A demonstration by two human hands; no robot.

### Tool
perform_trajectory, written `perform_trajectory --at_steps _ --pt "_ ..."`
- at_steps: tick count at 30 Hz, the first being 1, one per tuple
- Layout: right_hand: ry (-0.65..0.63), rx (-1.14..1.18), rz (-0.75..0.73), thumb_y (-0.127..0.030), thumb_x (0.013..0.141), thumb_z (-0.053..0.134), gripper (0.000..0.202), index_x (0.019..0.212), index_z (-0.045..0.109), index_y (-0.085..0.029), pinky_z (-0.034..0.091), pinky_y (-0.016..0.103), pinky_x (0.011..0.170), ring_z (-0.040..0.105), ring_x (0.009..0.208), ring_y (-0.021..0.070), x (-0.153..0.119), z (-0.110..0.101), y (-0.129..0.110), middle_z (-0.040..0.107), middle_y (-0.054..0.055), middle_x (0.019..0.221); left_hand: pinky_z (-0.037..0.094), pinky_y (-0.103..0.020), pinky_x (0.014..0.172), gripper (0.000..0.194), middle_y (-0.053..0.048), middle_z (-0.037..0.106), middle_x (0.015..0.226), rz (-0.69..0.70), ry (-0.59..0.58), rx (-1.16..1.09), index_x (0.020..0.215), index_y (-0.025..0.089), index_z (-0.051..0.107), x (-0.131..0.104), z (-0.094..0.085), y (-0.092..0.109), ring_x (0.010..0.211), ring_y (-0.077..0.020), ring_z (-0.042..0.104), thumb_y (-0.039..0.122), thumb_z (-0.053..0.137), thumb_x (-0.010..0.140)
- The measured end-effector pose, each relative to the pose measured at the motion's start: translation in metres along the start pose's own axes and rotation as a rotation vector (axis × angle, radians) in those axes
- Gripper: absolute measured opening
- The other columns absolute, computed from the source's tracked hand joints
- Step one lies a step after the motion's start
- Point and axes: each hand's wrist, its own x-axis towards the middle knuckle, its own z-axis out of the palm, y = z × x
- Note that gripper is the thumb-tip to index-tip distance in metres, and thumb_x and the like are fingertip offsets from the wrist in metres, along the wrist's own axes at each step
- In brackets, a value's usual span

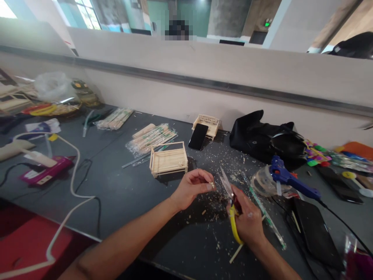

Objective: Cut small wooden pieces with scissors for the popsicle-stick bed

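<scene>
Dark tabletop (116, 186): left fingers (204, 188) pinch tiny pale piece (213, 185); right fingers (240, 195) grip yellow-handled scissors (232, 214).

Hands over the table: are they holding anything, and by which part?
The right hand holds scissors around the yellow handle end. The left hand pinches a tiny pale piece, too small to tell by which part.

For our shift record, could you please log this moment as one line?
left hand: pinching small pale piece | right hand: holding yellow-handled scissors | table: scattered clippings | nearby: small stick frame, blue glue gun
</scene>
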Motion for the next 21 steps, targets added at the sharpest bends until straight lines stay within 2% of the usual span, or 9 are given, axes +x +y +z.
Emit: perform_trajectory --at_steps 2,8,12,16,21 --pt "-0.005 -0.011 0.019 -0.015 0.082 0.049 0.041 0.121 0.062 -0.016 0.052 0.022 0.048 0.063 0.052 0.0147 0.0006 -0.0004 0.0017 0.068 0.001 0.069 0.053 -0.027 0.067 0.025 -0.001 0.066 0.077 -0.003 -0.009 -0.018 0.07 0.014 0.067 0.0007 -0.0003 0.0013 0.066 -0.0132 0.066 0.022 0.089 0.061" --pt "-0.07 0.007 -0.034 -0.014 0.08 0.047 0.045 0.122 0.061 -0.019 0.057 0.024 0.059 0.069 0.064 0.0159 0.001 -0.0003 -0.003 0.074 0.004 0.087 0.053 -0.025 0.066 0.023 -0.002 0.068 0.079 -0.002 -0.023 -0.049 0.071 0.014 0.069 0.0009 -0.001 0.0012 0.069 -0.0121 0.064 0.022 0.089 0.062" --pt "-0.119 -0.004 -0.036 -0.011 0.076 0.047 0.05 0.124 0.061 -0.019 0.056 0.024 0.057 0.067 0.062 0.016 -0.0001 0.0 -0.0061 0.073 0.004 0.083 0.053 -0.024 0.069 0.027 -0.002 0.071 0.078 0.004 -0.027 -0.038 0.073 0.014 0.069 0.001 -0.0016 0.0006 0.071 -0.012 0.065 0.022 0.091 0.059" --pt "-0.101 -0.066 -0.053 -0.011 0.075 0.048 0.054 0.126 0.063 -0.02 0.056 0.025 0.058 0.069 0.067 0.0178 -0.0014 -0.0007 -0.0049 0.074 0.005 0.086 0.052 -0.022 0.064 0.034 0.0 0.069 0.072 -0.024 -0.016 -0.055 0.077 0.015 0.067 0.0015 -0.0018 0.0006 0.065 -0.0105 0.063 0.022 0.093 0.056" --pt "-0.065 -0.137 -0.11 -0.01 0.076 0.047 0.047 0.119 0.066 -0.016 0.055 0.025 0.055 0.068 0.063 0.0178 0.0007 -0.0028 -0.0059 0.073 0.006 0.083 0.052 -0.022 0.064 0.034 0.0 0.069 0.071 -0.029 -0.004 -0.034 0.07 0.014 0.066 0.0019 -0.0018 0.0013 0.064 -0.0108 0.063 0.024 0.093 0.054"
